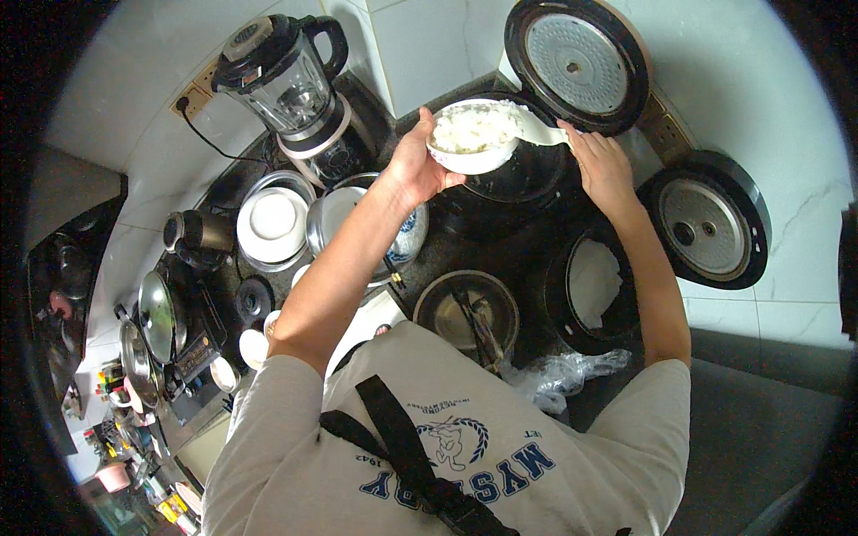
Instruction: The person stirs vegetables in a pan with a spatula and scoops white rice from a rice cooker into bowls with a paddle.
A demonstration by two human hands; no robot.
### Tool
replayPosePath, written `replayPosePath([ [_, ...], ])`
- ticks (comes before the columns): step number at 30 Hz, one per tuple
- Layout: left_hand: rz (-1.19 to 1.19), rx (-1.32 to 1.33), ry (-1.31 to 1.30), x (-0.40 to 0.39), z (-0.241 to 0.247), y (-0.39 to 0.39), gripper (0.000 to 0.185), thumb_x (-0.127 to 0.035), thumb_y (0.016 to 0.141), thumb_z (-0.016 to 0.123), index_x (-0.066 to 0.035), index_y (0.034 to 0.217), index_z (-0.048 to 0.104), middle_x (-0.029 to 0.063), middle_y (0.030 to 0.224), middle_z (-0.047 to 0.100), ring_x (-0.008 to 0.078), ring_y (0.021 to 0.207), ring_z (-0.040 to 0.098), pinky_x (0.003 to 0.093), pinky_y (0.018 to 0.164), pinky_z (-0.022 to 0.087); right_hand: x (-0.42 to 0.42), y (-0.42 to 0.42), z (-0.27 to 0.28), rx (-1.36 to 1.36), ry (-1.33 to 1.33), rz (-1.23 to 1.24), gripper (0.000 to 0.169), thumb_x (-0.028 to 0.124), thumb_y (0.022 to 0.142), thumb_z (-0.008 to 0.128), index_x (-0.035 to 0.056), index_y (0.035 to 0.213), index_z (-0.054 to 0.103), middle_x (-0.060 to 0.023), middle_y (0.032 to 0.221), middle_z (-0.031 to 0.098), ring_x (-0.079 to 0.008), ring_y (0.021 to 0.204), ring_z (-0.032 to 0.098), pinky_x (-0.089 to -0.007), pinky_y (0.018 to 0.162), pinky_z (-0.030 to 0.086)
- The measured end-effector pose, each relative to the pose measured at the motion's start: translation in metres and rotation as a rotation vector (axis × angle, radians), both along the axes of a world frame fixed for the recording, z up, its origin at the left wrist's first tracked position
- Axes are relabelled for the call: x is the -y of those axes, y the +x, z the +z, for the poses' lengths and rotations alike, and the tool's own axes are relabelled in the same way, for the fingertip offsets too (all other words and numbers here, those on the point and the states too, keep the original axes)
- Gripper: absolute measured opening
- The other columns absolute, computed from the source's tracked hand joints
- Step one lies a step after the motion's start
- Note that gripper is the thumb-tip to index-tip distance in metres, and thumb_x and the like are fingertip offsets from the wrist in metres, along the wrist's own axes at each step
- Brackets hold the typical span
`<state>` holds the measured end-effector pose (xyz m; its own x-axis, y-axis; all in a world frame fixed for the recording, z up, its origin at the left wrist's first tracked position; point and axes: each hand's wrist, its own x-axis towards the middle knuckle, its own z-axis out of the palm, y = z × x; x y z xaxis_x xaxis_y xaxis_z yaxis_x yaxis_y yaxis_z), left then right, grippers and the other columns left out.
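Observation:
My left hand (422, 161) grips a white bowl (472, 163) from its left side, thumb at the rim and fingers beneath. Cooked white rice (476, 127) is heaped in it. In my right hand (600, 164) is the handle of a white rice paddle (541, 132), its blade against the right side of the rice. Both are held above a dark rice cooker pot (536, 177), whose inside is mostly hidden by the bowl. The round lid (576, 63) with a perforated metal inner plate stands raised behind.
A second cooker (593, 285) with its lid (704, 228) open holds something white at the right. Nearer me are a metal pan (429, 321) with utensils and a clear plastic bag (570, 378). Stacked white bowls (269, 224) and a blender (295, 100) stand left.

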<state>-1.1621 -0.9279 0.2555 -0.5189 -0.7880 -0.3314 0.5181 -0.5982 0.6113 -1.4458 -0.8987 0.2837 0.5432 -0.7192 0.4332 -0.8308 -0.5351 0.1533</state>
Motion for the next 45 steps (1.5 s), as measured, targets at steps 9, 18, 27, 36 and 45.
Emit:
replayPosePath([
  [9, 0.035, -0.005, 0.008, 0.003, -0.010, 0.005, 0.058, -0.054, 0.092, 0.017, -0.010, 0.116, 0.046, 0.0073, 0.100, 0.062, 0.0187, 0.082, 0.063, 0.0321, 0.052, 0.054, -0.003, -0.011, 0.000, 0.006, 0.109, -0.070, 0.051, 0.003, 0.080, 0.048, 0.0090, 0.130, 0.041, -0.0109, 0.091, 0.057, -0.0272, 0.088, 0.054, -0.0365, 0.074, 0.042],
  [18, 0.210, 0.229, -0.157, 0.009, -0.017, -0.008, 0.056, -0.052, 0.093, 0.018, -0.008, 0.125, 0.032, 0.0128, 0.117, 0.050, 0.0234, 0.101, 0.057, 0.0368, 0.063, 0.057, -0.021, 0.042, 0.006, 1.094, 0.843, -0.005, 0.021, 0.017, 0.093, 0.044, 0.0042, 0.099, 0.060, 0.0058, 0.056, 0.043, -0.0027, 0.046, 0.036, -0.0202, 0.042, 0.029],
  [27, 0.347, 0.355, -0.230, 0.017, -0.015, -0.027, 0.053, -0.050, 0.093, 0.022, -0.008, 0.124, 0.026, 0.0134, 0.115, 0.050, 0.0234, 0.095, 0.059, 0.0359, 0.065, 0.056, -0.033, 0.081, -0.025, 1.413, 1.273, -0.327, 0.032, 0.032, 0.093, 0.044, 0.0067, 0.073, 0.049, 0.0037, 0.053, 0.039, -0.0052, 0.039, 0.031, -0.0223, 0.035, 0.026],
  [36, 0.415, 0.405, -0.278, 0.035, -0.028, -0.020, 0.056, -0.050, 0.093, 0.025, -0.003, 0.124, 0.021, 0.0180, 0.112, 0.048, 0.0234, 0.086, 0.062, 0.0301, 0.054, 0.056, -0.032, 0.048, -0.025, 1.302, 1.501, -0.325, 0.029, 0.030, 0.092, 0.045, 0.0076, 0.073, 0.048, 0.0057, 0.048, 0.032, -0.0058, 0.038, 0.026, -0.0228, 0.036, 0.021],
  [45, 0.353, 0.183, -0.175, 0.031, -0.041, 0.006, 0.057, -0.054, 0.092, 0.020, -0.010, 0.127, 0.031, 0.0130, 0.120, 0.050, 0.0265, 0.102, 0.056, 0.0397, 0.069, 0.055, 0.065, 0.017, -0.050, 0.098, 0.862, -0.654, 0.030, 0.024, 0.083, 0.051, -0.0021, 0.091, 0.064, -0.0202, 0.089, 0.063, -0.0310, 0.082, 0.063, -0.0421, 0.071, 0.049],
])
